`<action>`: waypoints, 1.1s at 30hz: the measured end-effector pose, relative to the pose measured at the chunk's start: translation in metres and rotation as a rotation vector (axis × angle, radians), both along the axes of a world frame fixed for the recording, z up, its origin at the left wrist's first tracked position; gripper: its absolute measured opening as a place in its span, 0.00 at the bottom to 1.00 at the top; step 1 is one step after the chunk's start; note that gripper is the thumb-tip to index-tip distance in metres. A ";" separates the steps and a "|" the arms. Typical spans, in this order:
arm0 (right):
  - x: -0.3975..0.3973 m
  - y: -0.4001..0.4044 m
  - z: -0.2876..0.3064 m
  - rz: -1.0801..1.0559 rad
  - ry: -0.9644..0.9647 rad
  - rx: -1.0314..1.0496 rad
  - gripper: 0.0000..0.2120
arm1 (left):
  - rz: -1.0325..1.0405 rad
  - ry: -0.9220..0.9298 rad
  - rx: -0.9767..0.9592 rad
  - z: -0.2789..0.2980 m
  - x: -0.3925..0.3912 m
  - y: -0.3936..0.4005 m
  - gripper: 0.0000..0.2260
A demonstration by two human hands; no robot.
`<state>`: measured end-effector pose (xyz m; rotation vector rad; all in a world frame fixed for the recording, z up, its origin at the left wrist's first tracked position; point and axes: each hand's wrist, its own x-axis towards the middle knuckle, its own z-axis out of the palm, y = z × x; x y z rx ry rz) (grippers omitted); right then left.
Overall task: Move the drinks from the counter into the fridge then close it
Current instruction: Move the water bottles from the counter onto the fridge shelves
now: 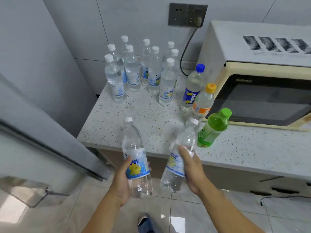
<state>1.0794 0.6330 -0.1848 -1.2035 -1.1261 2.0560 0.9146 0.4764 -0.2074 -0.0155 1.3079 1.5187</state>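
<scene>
I grip one water bottle (pixel 136 158) in my left hand (pixel 122 180) and another (pixel 176 163) in my right hand (pixel 193 172), low centre of frame off the surface (pixel 151 113), so next I judge a turn left to the fridge (pixel 33 115).

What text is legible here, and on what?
"PEPSI": blue label of the blue-capped bottle.
"National": microwave door, top left, faint.
Water bottle labels, including those in the left hand and right hand: Chinese characters, too blurred to read.
Orange-capped bottle and green bottle: unreadable.
</scene>
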 end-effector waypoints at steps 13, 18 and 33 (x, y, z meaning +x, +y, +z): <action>0.072 -0.091 -0.045 0.301 0.091 -0.522 0.28 | 0.346 -0.187 0.059 0.003 0.135 -0.129 0.21; 0.058 -0.154 -0.047 0.507 0.037 -0.527 0.27 | 0.485 -0.152 -0.052 0.005 0.157 -0.192 0.25; -0.071 -0.390 -0.030 1.069 -0.118 -0.371 0.32 | 0.889 0.001 -0.237 0.011 0.117 -0.433 0.23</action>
